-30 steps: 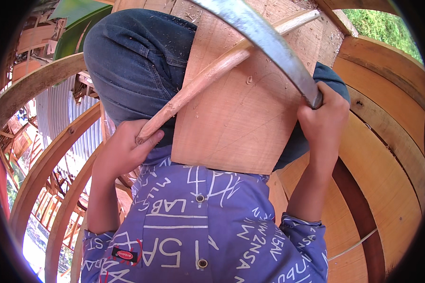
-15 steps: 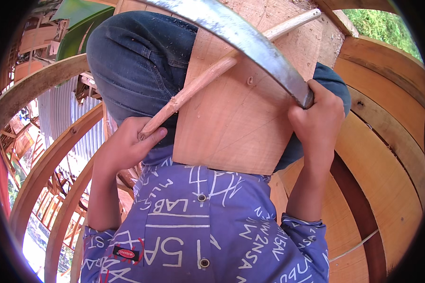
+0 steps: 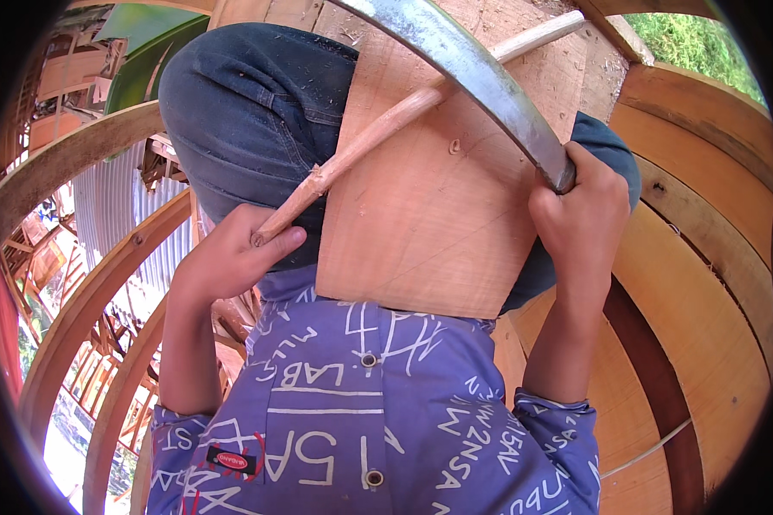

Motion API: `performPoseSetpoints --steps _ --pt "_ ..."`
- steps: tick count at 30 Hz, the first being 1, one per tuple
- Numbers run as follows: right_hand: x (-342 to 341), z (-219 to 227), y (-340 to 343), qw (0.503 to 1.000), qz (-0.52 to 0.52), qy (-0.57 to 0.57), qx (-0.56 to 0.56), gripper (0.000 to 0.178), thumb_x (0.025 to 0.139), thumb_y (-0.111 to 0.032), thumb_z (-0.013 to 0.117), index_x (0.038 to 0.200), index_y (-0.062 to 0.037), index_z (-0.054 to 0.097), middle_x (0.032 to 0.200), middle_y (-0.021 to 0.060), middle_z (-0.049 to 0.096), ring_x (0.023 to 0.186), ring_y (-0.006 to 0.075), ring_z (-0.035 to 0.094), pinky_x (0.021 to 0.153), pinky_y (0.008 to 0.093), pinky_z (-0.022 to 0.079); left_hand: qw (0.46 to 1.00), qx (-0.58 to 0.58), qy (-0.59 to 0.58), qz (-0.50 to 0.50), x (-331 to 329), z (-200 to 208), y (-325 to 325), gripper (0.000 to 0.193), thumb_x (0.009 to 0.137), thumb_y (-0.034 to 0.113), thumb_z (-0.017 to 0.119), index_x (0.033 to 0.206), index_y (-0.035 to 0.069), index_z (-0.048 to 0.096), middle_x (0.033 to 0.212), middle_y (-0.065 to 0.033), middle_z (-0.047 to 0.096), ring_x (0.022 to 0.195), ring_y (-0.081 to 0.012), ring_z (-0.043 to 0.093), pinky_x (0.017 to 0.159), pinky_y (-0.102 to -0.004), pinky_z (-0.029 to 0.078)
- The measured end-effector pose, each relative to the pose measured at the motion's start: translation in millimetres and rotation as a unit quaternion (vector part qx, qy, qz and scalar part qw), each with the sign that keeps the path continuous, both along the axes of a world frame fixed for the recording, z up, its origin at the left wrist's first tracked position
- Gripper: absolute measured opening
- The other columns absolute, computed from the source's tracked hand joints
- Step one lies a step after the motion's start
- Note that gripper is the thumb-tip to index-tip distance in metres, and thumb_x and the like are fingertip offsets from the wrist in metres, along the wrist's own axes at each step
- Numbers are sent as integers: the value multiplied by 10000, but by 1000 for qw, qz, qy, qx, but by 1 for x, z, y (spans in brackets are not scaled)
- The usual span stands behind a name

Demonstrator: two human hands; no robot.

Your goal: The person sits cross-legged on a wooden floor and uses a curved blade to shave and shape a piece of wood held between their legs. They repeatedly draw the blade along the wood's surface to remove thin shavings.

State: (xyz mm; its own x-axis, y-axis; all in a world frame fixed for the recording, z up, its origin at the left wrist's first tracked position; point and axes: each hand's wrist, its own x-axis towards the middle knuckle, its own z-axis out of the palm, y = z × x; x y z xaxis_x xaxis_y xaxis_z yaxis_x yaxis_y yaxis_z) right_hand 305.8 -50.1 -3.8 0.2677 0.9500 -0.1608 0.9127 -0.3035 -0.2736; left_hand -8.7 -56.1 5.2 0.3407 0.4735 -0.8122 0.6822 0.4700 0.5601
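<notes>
My left hand (image 3: 232, 251) is wrapped round the near end of a peeled wooden stick (image 3: 378, 129), its thumb lying along the underside. The stick slants up to the right across a flat wooden board (image 3: 421, 232) that rests between my knees. In my right hand (image 3: 582, 193) is the near end of a long curved machete (image 3: 498, 90), whose grip is hidden in the fist. Its grey metal blade arcs up to the left and passes over the stick. Beyond the top edge of the picture the blade's far end is cut off.
My bent left knee (image 3: 240, 112) in dark jeans stands beside the board. Curved wooden ribs (image 3: 112, 300) run along the left, with corrugated metal sheet (image 3: 116, 202) and scattered timber beyond. On the right are curved wooden planks (image 3: 696, 300). Shavings lie at the board's far end.
The blade's far part has swung to the right, so it crosses the stick farther along. My left hand and the stick's near end have risen slightly.
</notes>
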Motion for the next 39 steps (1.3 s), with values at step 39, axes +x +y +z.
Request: performPoseSetpoints --steps 39 --pt "16 3 -1 998 -42 -11 -35 131 625 -98 551 693 9 582 615 215 536 604 410 530 554 424 425 994 -99 -46 27 -5 -9 12 454 893 416 586 625 63 489 524 59 371 497 -52 333 439 -269 273"
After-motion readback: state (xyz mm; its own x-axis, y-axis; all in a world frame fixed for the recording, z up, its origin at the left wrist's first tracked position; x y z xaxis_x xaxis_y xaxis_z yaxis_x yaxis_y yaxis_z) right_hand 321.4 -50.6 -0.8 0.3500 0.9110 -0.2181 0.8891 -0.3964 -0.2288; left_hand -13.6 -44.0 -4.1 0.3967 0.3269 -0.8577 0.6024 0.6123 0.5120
